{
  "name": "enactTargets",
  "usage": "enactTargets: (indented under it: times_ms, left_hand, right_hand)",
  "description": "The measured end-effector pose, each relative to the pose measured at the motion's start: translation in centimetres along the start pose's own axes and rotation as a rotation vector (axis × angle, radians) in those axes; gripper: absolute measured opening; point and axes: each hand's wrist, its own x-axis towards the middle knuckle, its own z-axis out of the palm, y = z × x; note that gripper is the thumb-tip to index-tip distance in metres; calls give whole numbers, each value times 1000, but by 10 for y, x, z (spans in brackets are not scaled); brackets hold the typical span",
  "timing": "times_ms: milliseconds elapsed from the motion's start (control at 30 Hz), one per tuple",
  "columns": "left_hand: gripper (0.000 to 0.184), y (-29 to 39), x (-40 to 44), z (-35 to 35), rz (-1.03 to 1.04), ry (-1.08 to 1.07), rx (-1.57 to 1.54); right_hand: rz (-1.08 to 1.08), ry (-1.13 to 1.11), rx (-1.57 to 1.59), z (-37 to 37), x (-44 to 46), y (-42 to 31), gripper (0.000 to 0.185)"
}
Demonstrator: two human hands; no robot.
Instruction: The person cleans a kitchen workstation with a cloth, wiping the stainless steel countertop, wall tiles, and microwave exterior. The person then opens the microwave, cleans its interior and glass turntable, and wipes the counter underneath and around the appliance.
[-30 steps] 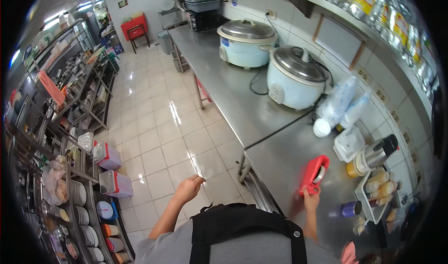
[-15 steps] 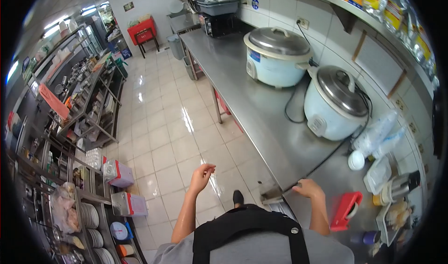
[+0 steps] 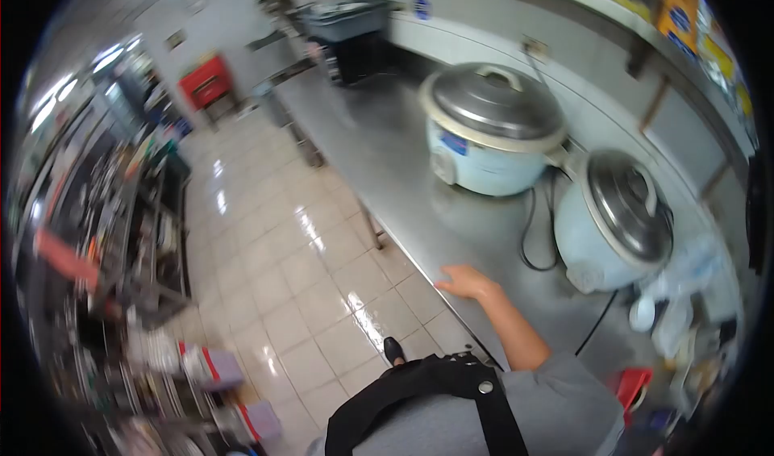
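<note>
- My right hand (image 3: 468, 282) is open and holds nothing. The fingers are loose and a bit curled. It is over the steel table (image 3: 419, 214), by the front edge, on the floor side of the near rice cooker (image 3: 601, 226). I can't tell if my fingers touch the steel.
- My left hand is out of sight, so I can't tell if it is open or closed.
- The far rice cooker (image 3: 492, 162) sits just past the near rice cooker. Both have their lids on. I think they are set back by the wall so nobody bumps them.
- A black cord (image 3: 526, 242) makes a loop on the table, beside the near rice cooker. It looks left loose so it can bend.
- A white cup (image 3: 642, 314) is just on my side of the near rice cooker. A red thing (image 3: 633, 385) is closer to me than that. It is too blurry to tell more.
- The table's long front edge runs past the near rice cooker, on its floor side. My arm reaches over the table, so that edge could bump me if I lean in.
- The tile floor (image 3: 282, 295) is across that edge from the near rice cooker. It makes a long path, and my shoe (image 3: 393, 349) is there. I think I have room to walk.
</note>
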Motion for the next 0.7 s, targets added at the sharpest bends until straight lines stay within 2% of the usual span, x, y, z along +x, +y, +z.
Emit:
enactTargets:
  times_ms: [67,133,200,267,333,367,433,500,567,633,700]
  left_hand:
    - [25,54,34,-39,121,-23,31]
    - [25,112,66,-79,253,-63,94]
    - [26,169,97,-120,361,-104,119]
    - [27,217,122,-161,434,-125,68]
    - [27,268,147,-207,529,-119,-89]
    - [28,295,157,-231,605,-112,-195]
    - [29,364,168,-267,724,-99,-344]
    - [36,446,163,-284,724,-59,-372]
    - [31,494,151,-268,812,-44,-322]
    - [31,516,137,-231,830,-100,-281]
    - [33,512,125,-176,806,-275,-218]
  right_hand:
    - [385,217,-232,12,20,10,83]
    - [433,132,-93,46,62,61,96]
    - [435,241,-64,71,85,85,94]
    - [446,212,55,38,60,62,84]
    - [419,257,14,37,53,63,69]
    - [458,271,43,46,42,66,69]
    - [184,532,252,63,14,74,53]
    - [203,640,389,83,-28,68,45]
    - [205,750,520,100,-85,64,38]
    - [389,1046,600,122,-151,70,29]
    - [568,1340,429,157,-217,92,25]
